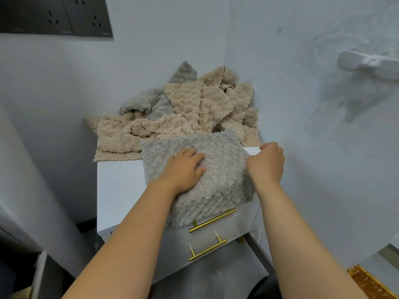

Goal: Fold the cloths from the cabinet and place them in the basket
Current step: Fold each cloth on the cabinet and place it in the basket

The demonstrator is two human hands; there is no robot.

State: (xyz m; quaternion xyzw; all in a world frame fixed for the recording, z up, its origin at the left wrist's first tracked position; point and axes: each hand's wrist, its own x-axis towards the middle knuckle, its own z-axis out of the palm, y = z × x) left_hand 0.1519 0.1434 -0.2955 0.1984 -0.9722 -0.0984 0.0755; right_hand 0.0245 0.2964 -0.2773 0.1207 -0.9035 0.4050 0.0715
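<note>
A grey fluffy cloth (218,182) lies spread on the white cabinet top (118,186), its near edge hanging over the front. My left hand (183,169) rests flat on the middle of the cloth, fingers loosely bent into the pile. My right hand (266,162) pinches the cloth's right edge near the far corner. Behind it, a heap of beige and grey cloths (183,108) is piled in the corner against the walls. An orange basket (371,283) shows only as a corner at the bottom right.
The cabinet has two drawers with gold bar handles (212,220) below the cloth. Walls close in behind and to the right. A white wall fitting (367,63) sticks out at the upper right. Dark sockets (56,16) sit at the upper left.
</note>
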